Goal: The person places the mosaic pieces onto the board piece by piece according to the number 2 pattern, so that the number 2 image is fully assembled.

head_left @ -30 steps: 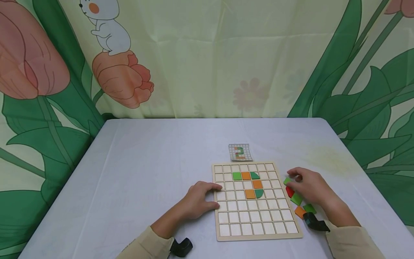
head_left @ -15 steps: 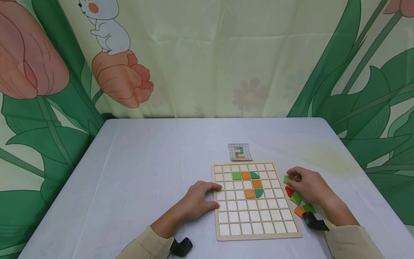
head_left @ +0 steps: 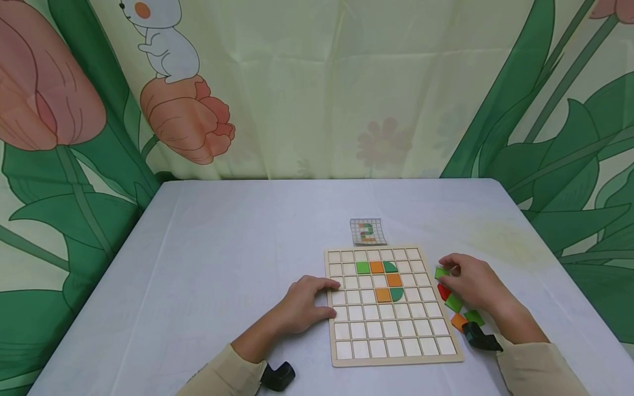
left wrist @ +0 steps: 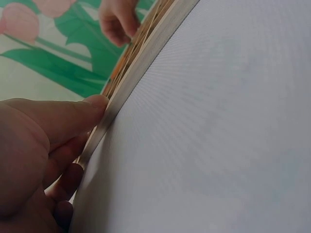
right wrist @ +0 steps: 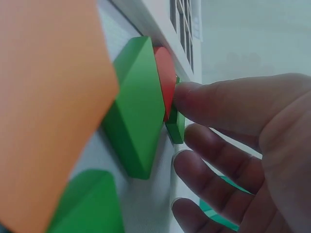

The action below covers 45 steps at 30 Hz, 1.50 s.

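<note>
A wooden grid board (head_left: 386,330) lies on the table, with bright green, orange and dark green rounded tiles set in its upper cells. My left hand (head_left: 304,309) rests at the board's left edge, thumb and forefinger spread apart along the rim; in the left wrist view the thumb (left wrist: 73,116) touches that rim. Right of the board, my right hand (head_left: 473,283) pinches a green tile (head_left: 441,273) between thumb and fingers. Beside it in the right wrist view are a red tile (right wrist: 165,73) and another green tile (right wrist: 138,111).
Behind the board lies a small pattern card (head_left: 367,231) with a coloured figure on a grid. Near my right wrist are an orange tile (head_left: 458,322) and a green tile (head_left: 474,317). A printed curtain (head_left: 317,99) hangs behind the table.
Almost nothing differs. The green tile at my right fingertips has shifted very slightly away from the red one; my left hand stays at the board's edge.
</note>
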Tool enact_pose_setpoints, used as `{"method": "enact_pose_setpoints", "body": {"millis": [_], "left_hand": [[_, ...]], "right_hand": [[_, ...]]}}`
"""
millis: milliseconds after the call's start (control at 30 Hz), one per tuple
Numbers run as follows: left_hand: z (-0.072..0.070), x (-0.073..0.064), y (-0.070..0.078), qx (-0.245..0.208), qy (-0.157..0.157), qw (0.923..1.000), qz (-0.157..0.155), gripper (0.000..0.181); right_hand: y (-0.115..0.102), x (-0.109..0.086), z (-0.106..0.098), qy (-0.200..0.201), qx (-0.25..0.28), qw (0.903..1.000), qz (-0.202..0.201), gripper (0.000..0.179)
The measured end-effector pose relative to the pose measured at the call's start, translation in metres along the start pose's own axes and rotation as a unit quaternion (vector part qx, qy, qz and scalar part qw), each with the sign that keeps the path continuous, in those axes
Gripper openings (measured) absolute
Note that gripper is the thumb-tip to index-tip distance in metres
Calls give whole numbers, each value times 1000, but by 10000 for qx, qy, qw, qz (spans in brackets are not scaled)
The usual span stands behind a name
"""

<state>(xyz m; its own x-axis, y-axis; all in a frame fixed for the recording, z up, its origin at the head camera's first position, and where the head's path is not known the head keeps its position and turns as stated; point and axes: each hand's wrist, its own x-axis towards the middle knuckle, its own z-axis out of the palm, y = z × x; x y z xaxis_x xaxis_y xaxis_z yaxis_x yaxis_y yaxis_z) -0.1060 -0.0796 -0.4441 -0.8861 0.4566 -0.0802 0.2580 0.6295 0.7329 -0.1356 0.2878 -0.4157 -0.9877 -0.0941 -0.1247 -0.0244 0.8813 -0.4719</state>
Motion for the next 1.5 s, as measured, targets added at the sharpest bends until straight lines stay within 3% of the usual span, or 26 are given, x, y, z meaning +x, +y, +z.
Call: {"method": "enact_pose_setpoints", "body": {"millis": [467,1033,1500], "left_hand": [[-1,0,1,-29,-6,10000,-28,48],[-1,-1,0,-52,-22,10000,-34,49],[-2,-1,0,-78,-24,10000,4,48]], "right_hand": [[-1,0,-2,-42,-12,10000,-30,36],[-1,0,-1,-42,-247,9996,108,44],[-10,-6,-2,7,124,9999,-26,45]]}}
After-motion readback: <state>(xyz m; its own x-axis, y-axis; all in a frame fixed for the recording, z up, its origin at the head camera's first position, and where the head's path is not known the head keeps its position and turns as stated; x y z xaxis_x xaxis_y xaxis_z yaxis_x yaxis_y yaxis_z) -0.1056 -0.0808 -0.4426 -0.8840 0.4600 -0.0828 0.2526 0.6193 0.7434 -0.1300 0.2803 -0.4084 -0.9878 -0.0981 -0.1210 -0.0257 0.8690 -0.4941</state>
